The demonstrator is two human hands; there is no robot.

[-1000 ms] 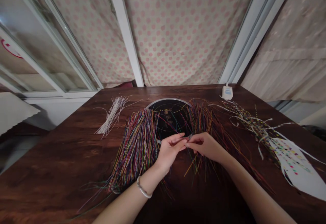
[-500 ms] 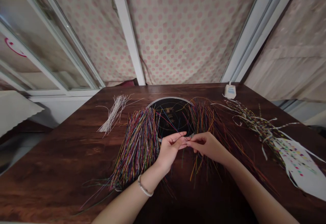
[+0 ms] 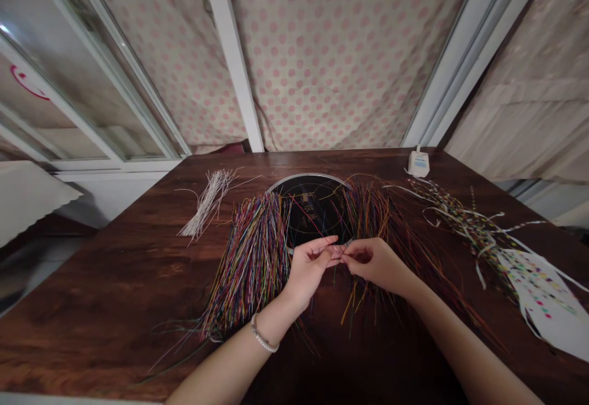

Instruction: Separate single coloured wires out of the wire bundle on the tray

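Your left hand [image 3: 310, 264] and right hand [image 3: 375, 261] meet fingertip to fingertip, both pinching thin strands [image 3: 353, 297] that hang toward you over the wooden table [image 3: 115, 282], at the near rim of the black disc [image 3: 313, 208]. How many you hold is hard to tell. One multicoloured bundle [image 3: 251, 258] lies just left of your hands, and an orange-toned bundle [image 3: 386, 221] fans out to the right.
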